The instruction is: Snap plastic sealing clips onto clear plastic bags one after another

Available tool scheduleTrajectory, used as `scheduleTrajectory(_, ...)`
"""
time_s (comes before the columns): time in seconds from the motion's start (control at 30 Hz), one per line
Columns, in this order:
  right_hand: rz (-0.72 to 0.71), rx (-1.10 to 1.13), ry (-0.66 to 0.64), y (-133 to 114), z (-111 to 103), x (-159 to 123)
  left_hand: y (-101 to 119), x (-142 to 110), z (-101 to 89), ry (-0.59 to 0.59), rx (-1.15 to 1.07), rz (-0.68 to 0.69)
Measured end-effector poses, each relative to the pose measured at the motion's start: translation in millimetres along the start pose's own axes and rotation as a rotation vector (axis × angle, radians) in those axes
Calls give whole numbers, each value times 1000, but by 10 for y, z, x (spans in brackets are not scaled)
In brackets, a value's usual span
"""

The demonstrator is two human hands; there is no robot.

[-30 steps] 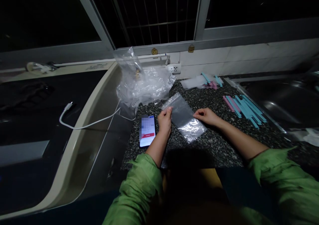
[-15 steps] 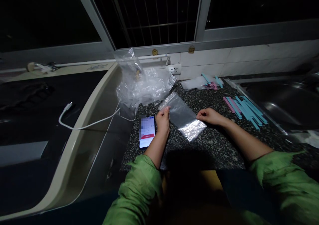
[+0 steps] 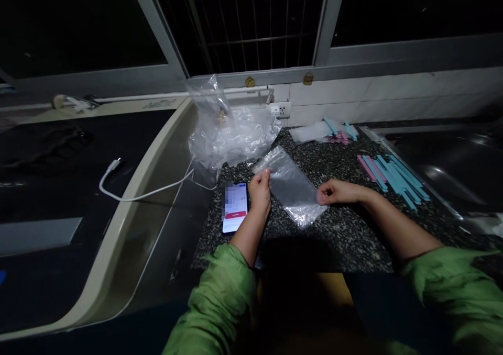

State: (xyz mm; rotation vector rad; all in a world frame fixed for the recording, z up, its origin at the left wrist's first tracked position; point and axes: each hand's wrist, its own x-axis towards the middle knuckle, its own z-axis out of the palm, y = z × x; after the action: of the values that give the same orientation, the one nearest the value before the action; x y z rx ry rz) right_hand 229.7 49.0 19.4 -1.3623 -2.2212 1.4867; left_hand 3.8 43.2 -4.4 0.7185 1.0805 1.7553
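Note:
A clear plastic zip bag (image 3: 293, 185) is stretched slantwise between my two hands above the dark speckled counter. My left hand (image 3: 260, 190) pinches its left edge near the top, thumb on the upper side. At the lower right corner, the fingertips of my right hand (image 3: 336, 191) are pinched on the bag. The bag looks flat, and its bottom end catches the light. Just left of my left wrist lies a phone (image 3: 234, 208) with its screen lit.
A heap of crumpled clear plastic bags (image 3: 236, 135) sits behind my left hand. Blue and pink strips (image 3: 393, 177) lie right of my right hand, near the sink (image 3: 463, 161). Filled bags (image 3: 322, 131) lie by the wall. A white cable (image 3: 157, 191) crosses the washing machine (image 3: 133, 198).
My right hand has shifted slightly down along the bag's right edge to its lower corner. My left hand keeps its hold. The whole view has moved a little.

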Motion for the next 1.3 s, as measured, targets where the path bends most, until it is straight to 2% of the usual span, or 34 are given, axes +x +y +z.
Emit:
scheduleTrajectory(0.1,23,4,-65,-13,-2,-15,5,-9,9,-41,-14,-56)
scheduleTrajectory(0.17,22,55,-25,-28,1,-15,0,-28,17,-107,-10,-106)
scheduleTrajectory(0.33,-76,254,331,-92,29,9,-48,-149,48,-363,100,-220)
scheduleTrajectory(0.4,-93,295,423,-122,47,10,-70,-202,60,-469,151,-254)
scheduleTrajectory(0.47,-90,318,427,-152,64,1,-85,-237,67,-546,204,-283)
scheduleTrajectory(0.57,-71,346,358,-192,84,-18,-93,-249,65,-610,254,-302)
scheduleTrajectory(0.67,-77,363,333,-205,98,-21,-90,-233,56,-648,266,-293)
scheduleTrajectory(0.83,-92,351,386,-166,139,26,-87,-223,61,-693,288,-288)
scheduleTrajectory(1.07,-122,354,522,-157,144,29,-98,-240,56,-686,327,-348)
scheduleTrajectory(1.3,-141,327,622,-152,141,49,-154,-213,58,-644,431,-260)
